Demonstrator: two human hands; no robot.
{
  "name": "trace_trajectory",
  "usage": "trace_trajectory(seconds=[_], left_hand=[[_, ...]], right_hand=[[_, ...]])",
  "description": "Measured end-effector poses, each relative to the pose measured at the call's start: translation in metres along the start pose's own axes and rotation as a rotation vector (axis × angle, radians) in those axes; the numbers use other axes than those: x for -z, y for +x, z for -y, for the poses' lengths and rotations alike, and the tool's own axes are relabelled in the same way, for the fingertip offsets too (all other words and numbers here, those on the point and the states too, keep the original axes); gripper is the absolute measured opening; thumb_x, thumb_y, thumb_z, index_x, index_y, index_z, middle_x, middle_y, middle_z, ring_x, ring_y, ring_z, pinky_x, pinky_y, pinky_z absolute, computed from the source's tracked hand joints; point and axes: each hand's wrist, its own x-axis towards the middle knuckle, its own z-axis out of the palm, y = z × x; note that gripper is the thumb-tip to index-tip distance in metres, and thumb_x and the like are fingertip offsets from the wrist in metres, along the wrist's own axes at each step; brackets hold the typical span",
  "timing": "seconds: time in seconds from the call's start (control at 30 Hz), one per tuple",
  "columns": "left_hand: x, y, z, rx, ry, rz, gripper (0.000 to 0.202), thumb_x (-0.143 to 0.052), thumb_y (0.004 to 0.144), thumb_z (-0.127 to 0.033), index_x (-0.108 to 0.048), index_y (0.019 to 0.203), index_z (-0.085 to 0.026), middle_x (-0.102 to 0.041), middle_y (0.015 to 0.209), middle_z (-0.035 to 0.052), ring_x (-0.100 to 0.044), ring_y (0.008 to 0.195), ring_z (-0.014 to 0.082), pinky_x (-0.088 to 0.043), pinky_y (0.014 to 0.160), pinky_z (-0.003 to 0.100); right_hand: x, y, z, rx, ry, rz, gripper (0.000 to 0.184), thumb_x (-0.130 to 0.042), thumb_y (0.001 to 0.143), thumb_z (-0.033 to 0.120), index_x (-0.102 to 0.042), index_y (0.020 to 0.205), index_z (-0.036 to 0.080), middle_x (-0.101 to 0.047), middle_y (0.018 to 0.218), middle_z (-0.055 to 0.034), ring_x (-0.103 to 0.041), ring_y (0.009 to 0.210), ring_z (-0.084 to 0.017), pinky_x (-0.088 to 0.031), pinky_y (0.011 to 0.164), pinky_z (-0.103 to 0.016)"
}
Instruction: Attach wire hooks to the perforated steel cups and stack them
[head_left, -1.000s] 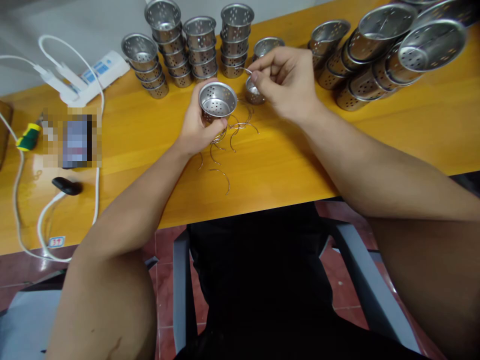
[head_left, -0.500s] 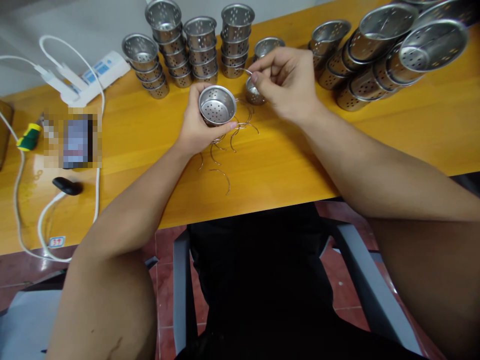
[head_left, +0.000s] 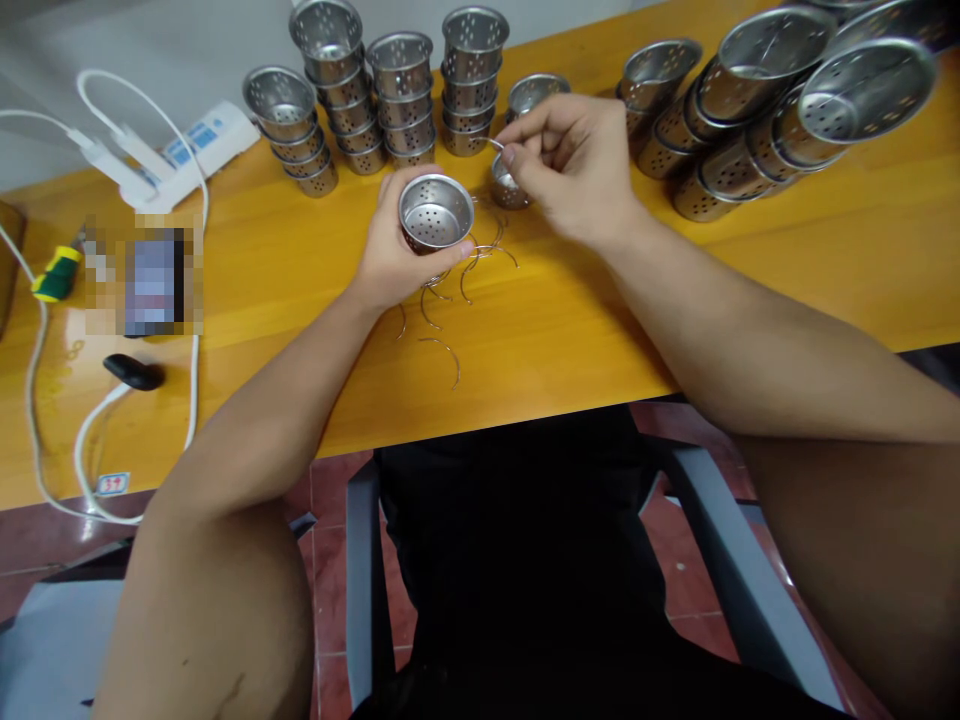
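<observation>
My left hand (head_left: 397, 245) is wrapped round a perforated metal cup (head_left: 435, 212), its open mouth tilted toward me. To the right of it, my right hand (head_left: 574, 165) pinches a thin metal wire (head_left: 496, 144) between thumb and forefinger; most of the wire is hidden by the fingers. Wire and held cup are apart. Several curved wire pieces (head_left: 441, 345) lie on the table below and beside the cup. Partly behind my right hand stand stacked perforated cups (head_left: 536, 92), their middle covered by the fingers.
Stacks of perforated cups (head_left: 401, 95) line the back of the yellow table (head_left: 555, 345); more stacks (head_left: 750, 140) lean at the right. At the left are a white power strip (head_left: 187, 150), a phone (head_left: 154, 285), a green-yellow handled tool (head_left: 58, 275) and a black object (head_left: 133, 371) by a cable.
The cup in my left hand has tilted slightly and shifted a touch downward. My right hand has stayed in place with the wire.
</observation>
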Motion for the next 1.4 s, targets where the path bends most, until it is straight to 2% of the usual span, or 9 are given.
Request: trace_trajectory(seconds=[0.1, 0.17, 0.33, 0.5, 0.63, 0.8, 1.0, 1.17, 1.4], left_hand=[[-0.001, 0.001, -0.004, 0.093, -0.004, -0.186, 0.089, -0.11, 0.082, -0.079, -0.07, 0.156, -0.049, -0.084, 0.143, 0.0027, -0.069, 0.151, 0.041, -0.058, 0.13, 0.083], [-0.003, 0.001, -0.007, 0.127, -0.007, -0.179, 0.088, -0.109, 0.082, -0.083, -0.07, 0.153, -0.048, -0.085, 0.14, 0.0024, -0.071, 0.148, 0.0404, -0.059, 0.128, 0.082], [-0.004, 0.002, -0.008, 0.117, 0.001, -0.182, 0.092, -0.105, 0.082, -0.076, -0.061, 0.16, -0.058, -0.088, 0.137, 0.0008, -0.081, 0.136, 0.0468, -0.065, 0.118, 0.09], [-0.014, 0.005, 0.006, 0.074, -0.086, -0.243, 0.088, -0.101, 0.082, -0.086, -0.065, 0.156, -0.057, -0.085, 0.154, 0.0022, -0.083, 0.14, 0.0444, -0.071, 0.122, 0.082], [-0.021, 0.003, 0.008, 0.065, -0.159, -0.239, 0.094, -0.103, 0.078, -0.091, -0.065, 0.155, -0.053, -0.084, 0.151, 0.0051, -0.085, 0.137, 0.0427, -0.073, 0.12, 0.077], [-0.016, 0.001, -0.014, 0.154, -0.159, -0.164, 0.09, -0.112, 0.077, -0.081, -0.066, 0.146, -0.046, -0.087, 0.139, 0.0067, -0.087, 0.125, 0.041, -0.076, 0.11, 0.07], [-0.02, 0.005, -0.017, 0.177, -0.173, -0.207, 0.088, -0.117, 0.073, -0.07, -0.067, 0.142, -0.047, -0.085, 0.135, 0.0051, -0.086, 0.124, 0.0427, -0.074, 0.11, 0.075], [-0.021, 0.002, -0.015, 0.163, -0.154, -0.187, 0.09, -0.116, 0.076, -0.07, -0.068, 0.147, -0.046, -0.084, 0.143, 0.0067, -0.085, 0.127, 0.0414, -0.076, 0.109, 0.071], [-0.017, -0.001, -0.006, 0.134, -0.119, -0.123, 0.1, -0.119, 0.075, -0.069, -0.062, 0.154, -0.046, -0.079, 0.142, 0.0089, -0.083, 0.131, 0.0426, -0.075, 0.108, 0.068]], right_hand=[[0.001, 0.001, -0.001, -0.002, 0.009, 0.022, 0.054, -0.104, 0.097, 0.087, -0.091, 0.107, 0.036, -0.073, 0.081, -0.0018, -0.043, 0.064, -0.021, -0.042, 0.065, -0.043], [0.0, 0.001, -0.001, -0.014, 0.003, 0.023, 0.059, -0.103, 0.094, 0.092, -0.091, 0.107, 0.036, -0.074, 0.081, -0.0025, -0.043, 0.065, -0.021, -0.043, 0.066, -0.043], [-0.003, 0.0, 0.004, -0.044, 0.006, 0.007, 0.053, -0.104, 0.093, 0.089, -0.09, 0.103, 0.039, -0.071, 0.077, -0.0017, -0.044, 0.063, -0.022, -0.042, 0.065, -0.043], [-0.003, -0.001, 0.008, -0.039, 0.017, 0.029, 0.055, -0.105, 0.092, 0.091, -0.089, 0.104, 0.04, -0.068, 0.074, 0.0005, -0.043, 0.064, -0.021, -0.041, 0.064, -0.042], [-0.005, -0.004, 0.023, -0.039, 0.002, 0.05, 0.043, -0.102, 0.094, 0.08, -0.09, 0.102, 0.039, -0.065, 0.073, 0.0008, -0.041, 0.064, -0.021, -0.039, 0.064, -0.042], [-0.01, -0.012, 0.042, -0.012, 0.019, 0.116, 0.029, -0.102, 0.099, 0.066, -0.092, 0.104, 0.039, -0.056, 0.07, 0.0027, -0.036, 0.061, -0.019, -0.036, 0.064, -0.041], [-0.018, -0.017, 0.048, -0.081, -0.046, 0.175, 0.015, -0.104, 0.101, 0.039, -0.09, 0.097, 0.036, -0.056, 0.068, 0.0056, -0.035, 0.064, -0.016, -0.039, 0.066, -0.037], [-0.024, -0.019, 0.053, -0.151, -0.111, 0.172, 0.019, -0.106, 0.096, 0.032, -0.089, 0.097, 0.04, -0.059, 0.069, 0.005, -0.044, 0.066, -0.021, -0.047, 0.067, -0.039], [-0.032, -0.021, 0.056, -0.16, -0.151, 0.152, 0.025, -0.101, 0.093, 0.026, -0.082, 0.082, 0.038, -0.059, 0.068, 0.0025, -0.054, 0.065, -0.025, -0.048, 0.067, -0.042]])
